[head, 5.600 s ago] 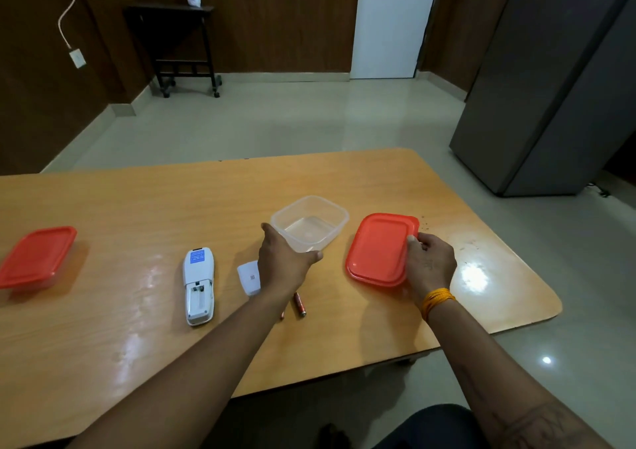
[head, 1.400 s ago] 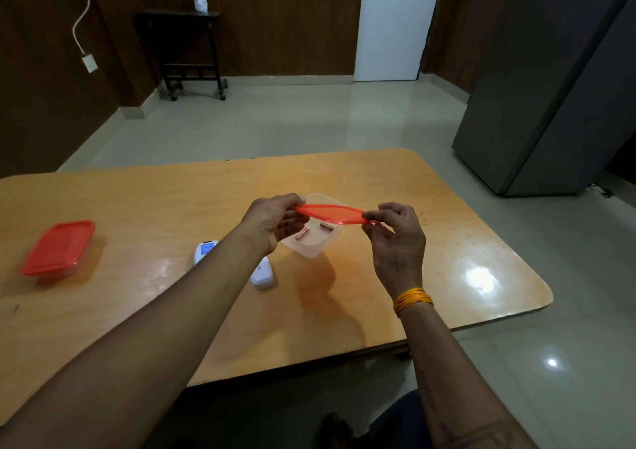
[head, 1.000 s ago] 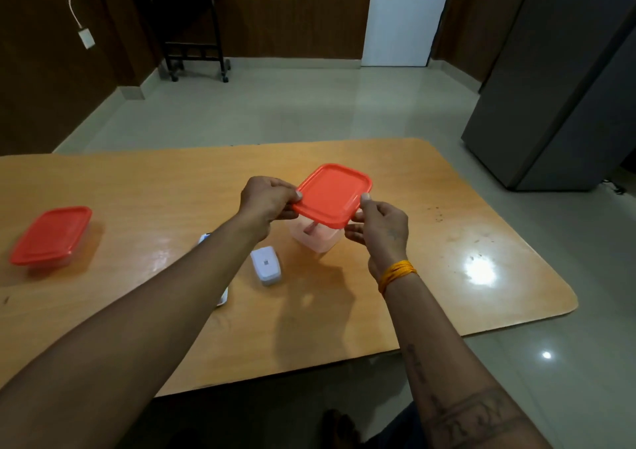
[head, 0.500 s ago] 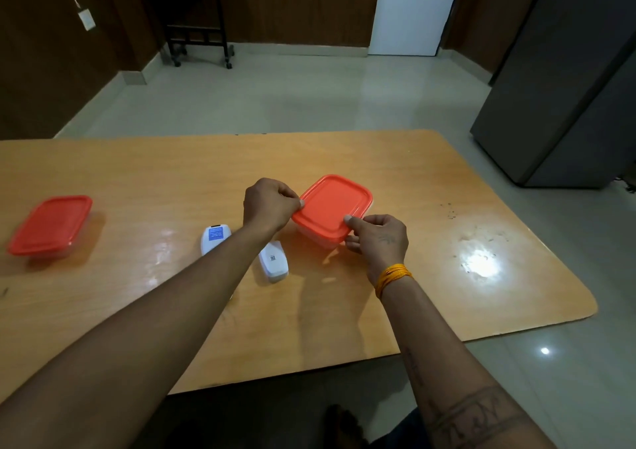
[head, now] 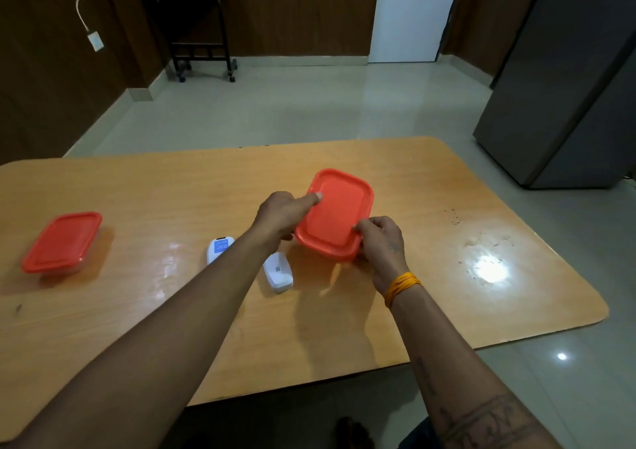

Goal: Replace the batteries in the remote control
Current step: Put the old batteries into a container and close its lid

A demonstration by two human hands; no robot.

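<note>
Pressing down on the red lid of the container at the middle of the wooden table, you have both hands working its rim. Your left hand lies along the lid's left edge with the index finger stretched out flat toward the far left corner and the other fingers curled under at the near left side. Your right hand, with an orange thread band on its wrist, pinches the near right corner, fingers bent tight and the thumb on top of the lid. What is inside the container cannot be seen. The white remote control lies on the table just left of your left forearm, which hides most of it; only its top end with a blue label shows. Its white battery cover lies apart from it, near the container's near left corner. A second red-lidded container sits well off to the left.
</note>
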